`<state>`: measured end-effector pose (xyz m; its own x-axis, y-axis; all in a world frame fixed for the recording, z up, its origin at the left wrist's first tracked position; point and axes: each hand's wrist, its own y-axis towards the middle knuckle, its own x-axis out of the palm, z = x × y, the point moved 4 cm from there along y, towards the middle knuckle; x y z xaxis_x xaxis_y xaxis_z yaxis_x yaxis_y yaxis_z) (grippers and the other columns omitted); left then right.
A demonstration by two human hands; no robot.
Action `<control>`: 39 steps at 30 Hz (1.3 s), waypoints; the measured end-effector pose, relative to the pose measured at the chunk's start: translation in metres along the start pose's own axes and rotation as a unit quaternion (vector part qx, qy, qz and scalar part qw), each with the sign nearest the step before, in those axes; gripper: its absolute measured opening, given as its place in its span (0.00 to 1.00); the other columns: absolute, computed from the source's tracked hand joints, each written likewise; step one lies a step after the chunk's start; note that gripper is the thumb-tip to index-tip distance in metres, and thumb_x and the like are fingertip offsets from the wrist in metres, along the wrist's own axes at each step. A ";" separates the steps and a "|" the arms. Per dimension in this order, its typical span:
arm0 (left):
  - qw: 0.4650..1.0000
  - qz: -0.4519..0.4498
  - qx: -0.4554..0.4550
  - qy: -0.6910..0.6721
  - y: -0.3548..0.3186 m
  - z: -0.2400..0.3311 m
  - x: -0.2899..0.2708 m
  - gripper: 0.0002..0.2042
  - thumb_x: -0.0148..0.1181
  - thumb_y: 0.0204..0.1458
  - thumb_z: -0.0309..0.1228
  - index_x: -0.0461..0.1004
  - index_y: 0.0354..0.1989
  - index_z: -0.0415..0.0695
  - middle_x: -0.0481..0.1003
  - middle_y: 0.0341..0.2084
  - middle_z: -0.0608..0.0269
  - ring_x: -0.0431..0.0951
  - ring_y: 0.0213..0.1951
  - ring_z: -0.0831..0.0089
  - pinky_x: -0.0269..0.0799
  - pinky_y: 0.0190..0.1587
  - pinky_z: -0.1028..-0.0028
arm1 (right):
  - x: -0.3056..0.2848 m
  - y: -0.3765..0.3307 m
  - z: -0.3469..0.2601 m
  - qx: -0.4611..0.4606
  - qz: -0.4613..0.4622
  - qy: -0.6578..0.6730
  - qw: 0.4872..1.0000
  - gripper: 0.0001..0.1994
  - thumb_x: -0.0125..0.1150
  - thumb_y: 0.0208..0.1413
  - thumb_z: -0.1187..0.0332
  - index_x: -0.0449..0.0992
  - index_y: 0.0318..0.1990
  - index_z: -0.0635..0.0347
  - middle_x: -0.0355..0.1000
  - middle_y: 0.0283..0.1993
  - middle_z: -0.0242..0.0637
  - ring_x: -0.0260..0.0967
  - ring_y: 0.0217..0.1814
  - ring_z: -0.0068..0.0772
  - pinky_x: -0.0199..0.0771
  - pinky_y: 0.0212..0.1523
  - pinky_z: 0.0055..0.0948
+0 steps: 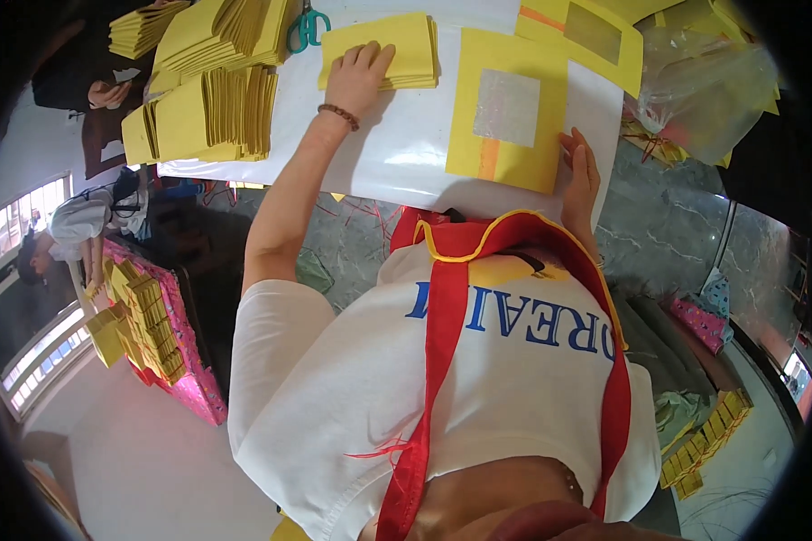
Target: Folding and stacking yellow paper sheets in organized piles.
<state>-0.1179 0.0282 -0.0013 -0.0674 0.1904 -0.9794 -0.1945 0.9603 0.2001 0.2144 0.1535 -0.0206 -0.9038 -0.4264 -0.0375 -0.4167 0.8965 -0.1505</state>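
My left hand (359, 77) lies flat, fingers together, on a stack of folded yellow paper sheets (406, 45) at the far side of the white table (397, 153). A bead bracelet circles that wrist. My right hand (582, 180) rests with its fingers on the near right edge of a large yellow sheet (478, 99) that has a silver square (507, 106) and an orange stripe on it. Neither hand grips anything that I can see.
Piles of folded yellow paper (212, 113) fill the table's left. Green-handled scissors (308, 27) lie at the back. More yellow sheets and a clear plastic bag (704, 81) sit at right. Another person (72, 234) works at left beside a pink table with yellow stacks (149, 329).
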 end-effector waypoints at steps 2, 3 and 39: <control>0.996 0.080 -0.020 -0.027 -0.007 0.011 0.004 0.27 0.57 0.43 0.28 0.61 0.56 0.46 0.63 0.53 0.55 0.62 0.55 0.56 0.57 0.54 0.59 | -0.004 0.001 0.010 0.002 -0.001 0.004 1.000 0.20 0.40 0.64 0.61 0.66 0.55 0.66 0.68 0.51 0.41 0.63 0.55 0.31 0.57 0.59 0.28; 0.996 0.080 -0.020 -0.028 -0.010 0.013 0.005 0.27 0.57 0.43 0.28 0.61 0.56 0.46 0.63 0.53 0.55 0.62 0.55 0.56 0.57 0.54 0.59 | -0.003 0.001 0.010 0.002 -0.005 0.008 1.000 0.19 0.41 0.64 0.62 0.66 0.55 0.66 0.69 0.50 0.41 0.63 0.55 0.31 0.57 0.58 0.28; 0.918 -0.090 0.120 -0.366 -0.020 0.132 -0.034 0.10 0.52 0.53 0.36 0.75 0.32 0.44 0.74 0.27 0.57 0.73 0.33 0.58 0.68 0.35 0.64 | 0.002 0.001 0.009 -0.098 -0.052 -0.103 0.988 0.13 0.49 0.59 0.64 0.77 0.41 0.63 0.74 0.44 0.37 0.68 0.48 0.30 0.62 0.53 0.26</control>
<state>0.0170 0.0296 0.0245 0.6385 0.0247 -0.7692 0.0904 0.9902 0.1068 0.2128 0.1522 -0.0301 -0.8248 -0.5141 -0.2352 -0.5349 0.8444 0.0301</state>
